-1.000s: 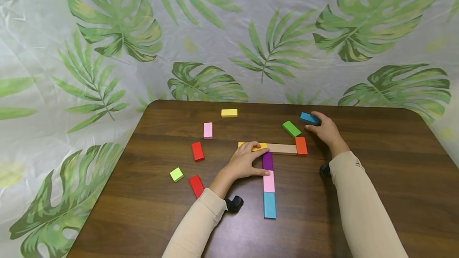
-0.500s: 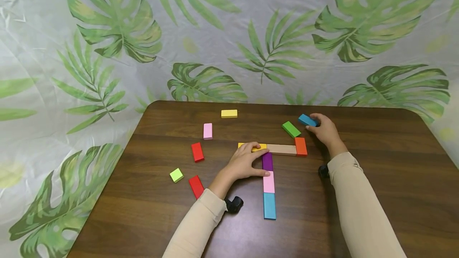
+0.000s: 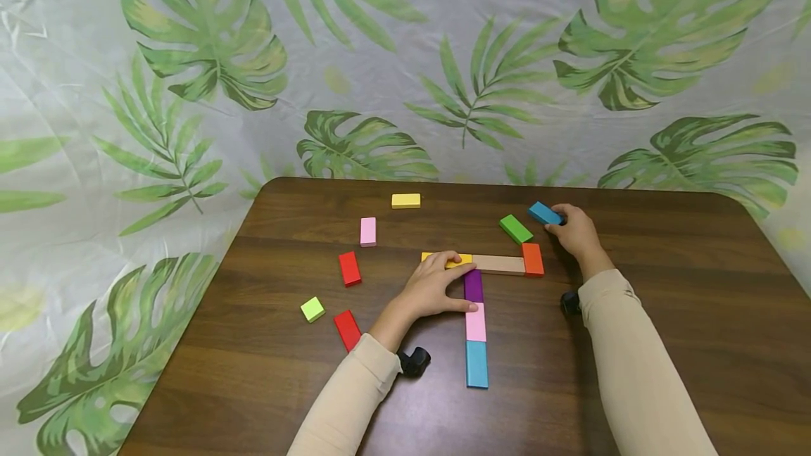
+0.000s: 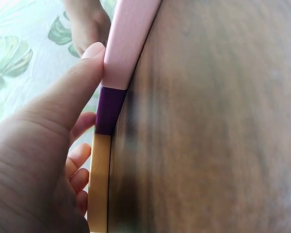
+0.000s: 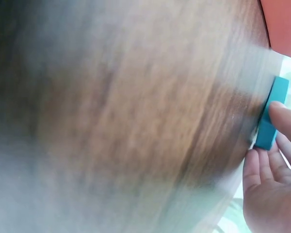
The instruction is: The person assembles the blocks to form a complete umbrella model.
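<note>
In the head view my right hand (image 3: 578,234) holds one end of a blue block (image 3: 543,213) at the far right of the table. The right wrist view shows the thumb on this blue block (image 5: 272,114) and fingertips at its lower end. My left hand (image 3: 431,286) rests over a T-like arrangement of flat blocks. Its thumb touches the pink block (image 3: 475,324), and its other fingers lie at the purple block (image 3: 473,287) and the yellow-orange block (image 3: 460,259), which is partly hidden. In the left wrist view the pink block (image 4: 126,46) meets the purple one end to end.
A tan block (image 3: 497,264) and an orange-red block (image 3: 533,260) continue the row rightward; a light blue block (image 3: 477,364) ends the column. A green block (image 3: 516,229) lies near the right hand. Red, pink, yellow and lime blocks lie scattered left. Leaf-print cloth hangs behind the table.
My right hand and the blue block have shifted slightly toward the near side, and the block has turned to lie more nearly parallel to the green one. The left hand has stayed put.
</note>
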### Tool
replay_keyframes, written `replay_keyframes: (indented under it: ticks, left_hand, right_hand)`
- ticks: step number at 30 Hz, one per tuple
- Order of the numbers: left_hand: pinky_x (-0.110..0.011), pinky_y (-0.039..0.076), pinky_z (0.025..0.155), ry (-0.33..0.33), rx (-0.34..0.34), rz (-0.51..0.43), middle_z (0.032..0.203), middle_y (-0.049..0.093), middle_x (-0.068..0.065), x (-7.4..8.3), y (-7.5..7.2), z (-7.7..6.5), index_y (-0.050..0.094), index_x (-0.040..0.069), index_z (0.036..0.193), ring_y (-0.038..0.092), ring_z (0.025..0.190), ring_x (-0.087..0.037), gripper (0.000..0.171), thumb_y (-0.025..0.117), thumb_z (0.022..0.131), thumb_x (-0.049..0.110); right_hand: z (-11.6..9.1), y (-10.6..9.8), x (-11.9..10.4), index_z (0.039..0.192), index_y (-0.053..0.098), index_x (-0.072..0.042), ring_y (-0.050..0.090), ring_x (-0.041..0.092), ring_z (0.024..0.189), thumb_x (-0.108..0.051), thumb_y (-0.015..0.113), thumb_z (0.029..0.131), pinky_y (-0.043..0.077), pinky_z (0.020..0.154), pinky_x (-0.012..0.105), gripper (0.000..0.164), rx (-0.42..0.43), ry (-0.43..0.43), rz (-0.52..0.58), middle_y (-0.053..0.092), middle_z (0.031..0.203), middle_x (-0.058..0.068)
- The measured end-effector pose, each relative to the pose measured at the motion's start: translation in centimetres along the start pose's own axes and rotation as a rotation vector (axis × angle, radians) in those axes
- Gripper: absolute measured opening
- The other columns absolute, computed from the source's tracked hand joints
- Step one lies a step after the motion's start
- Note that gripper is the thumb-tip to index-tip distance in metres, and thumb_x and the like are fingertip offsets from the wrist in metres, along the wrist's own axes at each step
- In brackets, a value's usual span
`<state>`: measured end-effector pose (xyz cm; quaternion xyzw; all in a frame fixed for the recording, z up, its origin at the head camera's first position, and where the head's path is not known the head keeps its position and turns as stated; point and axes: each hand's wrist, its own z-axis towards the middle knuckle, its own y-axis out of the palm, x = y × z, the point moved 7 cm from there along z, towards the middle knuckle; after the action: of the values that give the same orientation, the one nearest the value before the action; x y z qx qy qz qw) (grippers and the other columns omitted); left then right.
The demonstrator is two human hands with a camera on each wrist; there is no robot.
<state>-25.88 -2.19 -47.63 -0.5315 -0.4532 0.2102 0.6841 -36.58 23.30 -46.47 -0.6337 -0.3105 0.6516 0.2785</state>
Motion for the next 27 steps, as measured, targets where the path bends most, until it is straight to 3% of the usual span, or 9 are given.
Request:
replay_keyframes:
  ticks: [11,27]
  left_hand:
    - [-0.037,0.026,0.098,-0.007,-0.005,-0.011,0.129,0.034,0.005,0.0,0.0,0.0,0.041,0.034,0.135,0.027,0.121,-0.016,0.075,0.061,0.069,0.064]
    - [-0.038,0.024,0.099,-0.009,-0.013,-0.017,0.128,0.034,0.005,0.1,0.0,0.0,0.04,0.034,0.135,0.026,0.121,-0.016,0.076,0.06,0.069,0.066]
  right_hand:
    - [0.1,-0.4,-0.9,0.126,0.041,0.007,0.04,0.042,0.104,-0.008,0.054,0.089,0.033,0.087,0.054,0.042,0.028,-0.024,0.047,0.039,0.122,0.03]
    - [1.0,-0.1,-5.0,0.13,0.041,0.004,0.042,0.039,0.103,-0.009,0.055,0.089,0.036,0.085,0.051,0.044,0.007,-0.081,0.101,0.037,0.125,0.028]
